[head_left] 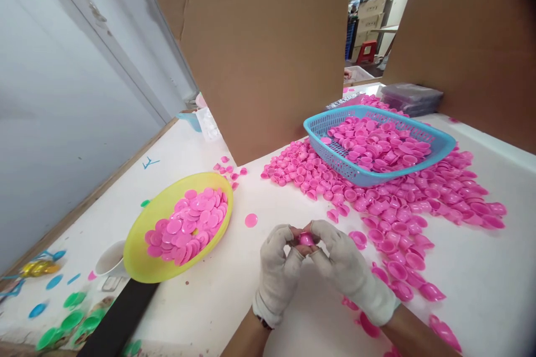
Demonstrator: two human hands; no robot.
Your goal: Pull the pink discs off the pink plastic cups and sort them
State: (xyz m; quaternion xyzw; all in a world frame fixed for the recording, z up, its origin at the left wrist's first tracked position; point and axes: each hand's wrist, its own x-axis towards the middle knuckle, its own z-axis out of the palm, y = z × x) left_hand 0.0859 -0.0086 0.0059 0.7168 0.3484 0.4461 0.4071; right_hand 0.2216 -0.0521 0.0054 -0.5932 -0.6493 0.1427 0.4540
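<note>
Both my hands wear white fingerless cloth gloves and meet over the white table near its front. My left hand (278, 268) and my right hand (345, 265) pinch one small pink plastic piece (306, 239) between their fingertips. To the left stands a yellow bowl (146, 268) holding several flat pink discs (188, 223). One loose pink disc (250, 220) lies between the bowl and my hands. A wide spread of pink plastic cups (397, 212) covers the table to the right of my hands.
A blue mesh basket (330, 153) filled with pink cups stands at the back right. Cardboard walls (268, 50) rise behind the table. Green and blue discs (71, 321) lie at the front left, beside a white cup (109, 259). A grey wall runs along the left.
</note>
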